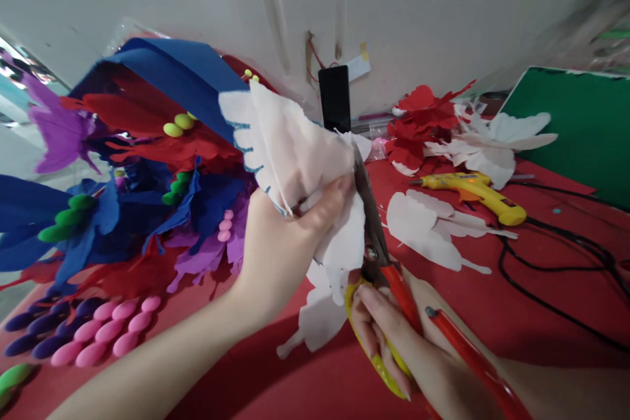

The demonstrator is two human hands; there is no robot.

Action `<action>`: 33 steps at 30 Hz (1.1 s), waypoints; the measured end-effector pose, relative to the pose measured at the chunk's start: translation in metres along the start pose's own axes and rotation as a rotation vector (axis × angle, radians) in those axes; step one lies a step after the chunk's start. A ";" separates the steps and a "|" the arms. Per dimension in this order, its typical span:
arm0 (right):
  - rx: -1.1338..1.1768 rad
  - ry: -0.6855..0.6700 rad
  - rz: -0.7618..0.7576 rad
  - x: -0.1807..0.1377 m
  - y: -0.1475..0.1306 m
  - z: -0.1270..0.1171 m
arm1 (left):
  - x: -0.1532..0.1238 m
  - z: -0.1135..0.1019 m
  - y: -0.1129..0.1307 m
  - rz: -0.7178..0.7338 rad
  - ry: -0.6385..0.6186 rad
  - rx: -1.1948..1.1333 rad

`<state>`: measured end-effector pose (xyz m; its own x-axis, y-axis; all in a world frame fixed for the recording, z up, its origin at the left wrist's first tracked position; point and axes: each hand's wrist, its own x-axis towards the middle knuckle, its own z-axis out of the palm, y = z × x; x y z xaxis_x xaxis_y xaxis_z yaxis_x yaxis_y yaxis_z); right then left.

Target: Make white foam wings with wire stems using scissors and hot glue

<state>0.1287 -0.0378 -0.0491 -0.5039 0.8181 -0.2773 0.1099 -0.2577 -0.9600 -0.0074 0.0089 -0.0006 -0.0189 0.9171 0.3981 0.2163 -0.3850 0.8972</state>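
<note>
My left hand [275, 249] pinches a folded piece of white fabric [290, 138] with a scalloped edge marked by a blue line. My right hand [388, 335] grips a pair of scissors [377, 236] with red and yellow handles. Their blades point up and lie against the fabric's right edge, close to my left thumb. A red pen-like stick [477, 357] also shows at my right hand; I cannot tell how it is held. Below the fabric, a white butterfly-shaped cutout [322, 315] lies on the red table [236, 367].
Blue, red and purple fabric butterflies [197, 210] crowd the left, near pink oval pieces [108, 328]. A yellow glue gun [472, 190] with a black cord [556, 312] lies right, beside more white cutouts [423, 226]. A phone [335, 98] leans on the wall. A green board [575, 131] stands far right.
</note>
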 end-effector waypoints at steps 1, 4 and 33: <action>0.002 -0.001 0.010 -0.001 -0.001 0.001 | 0.000 0.000 0.000 -0.001 -0.009 -0.019; -0.027 0.124 -0.008 -0.005 -0.001 0.009 | -0.001 -0.001 -0.002 -0.025 -0.012 -0.042; -0.083 0.311 -0.149 -0.006 0.009 0.019 | -0.004 0.000 0.001 -0.173 -0.105 -0.183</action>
<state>0.1163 -0.0544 -0.0552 -0.2363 0.9642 -0.1204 0.1307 -0.0913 -0.9872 -0.0071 0.0044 -0.0015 0.0628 0.9729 0.2225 0.0380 -0.2251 0.9736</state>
